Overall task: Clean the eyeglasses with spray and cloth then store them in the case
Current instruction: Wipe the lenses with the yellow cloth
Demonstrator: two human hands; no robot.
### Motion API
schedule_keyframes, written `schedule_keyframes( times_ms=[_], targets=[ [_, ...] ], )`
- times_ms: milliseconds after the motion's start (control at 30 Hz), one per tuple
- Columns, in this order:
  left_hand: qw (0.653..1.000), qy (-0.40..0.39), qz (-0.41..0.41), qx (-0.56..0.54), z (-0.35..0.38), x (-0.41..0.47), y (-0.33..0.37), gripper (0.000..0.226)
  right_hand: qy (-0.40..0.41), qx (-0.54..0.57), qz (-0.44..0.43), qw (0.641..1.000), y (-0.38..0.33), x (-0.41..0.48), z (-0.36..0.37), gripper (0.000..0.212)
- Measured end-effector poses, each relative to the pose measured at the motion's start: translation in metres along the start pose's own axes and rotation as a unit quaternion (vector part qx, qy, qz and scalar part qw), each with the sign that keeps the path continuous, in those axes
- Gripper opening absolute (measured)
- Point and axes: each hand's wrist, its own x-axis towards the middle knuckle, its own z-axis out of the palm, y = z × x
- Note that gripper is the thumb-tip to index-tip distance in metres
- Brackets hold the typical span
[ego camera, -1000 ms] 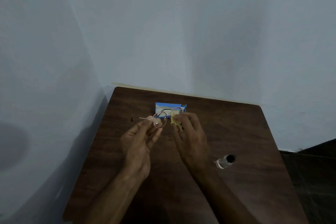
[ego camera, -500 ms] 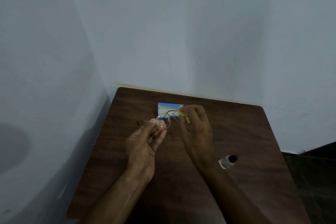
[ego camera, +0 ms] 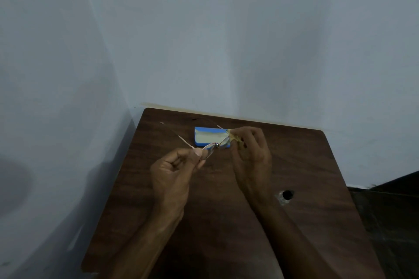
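**A:** Where are the glasses now?

**B:** Off the table [ego camera: 317,165], between my hands. My left hand [ego camera: 174,172] pinches the eyeglasses [ego camera: 209,147] at one lens rim, and my right hand [ego camera: 251,154] pinches the yellow cloth [ego camera: 235,137] round the other lens. The blue case [ego camera: 204,137], seemingly open, lies just beyond my fingers. The spray bottle [ego camera: 285,196] is beside my right forearm.

**A:** Risk?

**B:** I'm gripping opposite lenses, so rubbing hard could twist the bridge. My left thumb may smear its lens.

**A:** And the frame?

**B:** Thin wire, round lenses, temples unfolded and pointing away.

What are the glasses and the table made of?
Glasses: probably thin metal wire, since the arms look slim and faintly shiny; the lenses are clear. Table: wood or a wood-look laminate, dark brown with grain streaks and a smooth, dull finish.
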Motion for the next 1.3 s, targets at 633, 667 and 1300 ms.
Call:
schedule_keyframes(
  times_ms=[633,667,1300],
  targets=[
    [0.996,0.013,0.003,0.090,-0.009,0.005,-0.008,0.011,-0.065,0.004,-0.045,0.997,0.014,-0.011,0.007,0.023],
    [0.999,0.019,-0.018,0.044,-0.006,0.004,-0.005,0.011,-0.040,0.021,-0.012,0.999,0.016,-0.009,0.008,0.025],
    [0.913,0.074,-0.289,-0.279,0.002,0.009,0.014,0.022,-0.059,-0.022,-0.105,0.992,-0.001,-0.020,0.020,0.019]
  ],
)
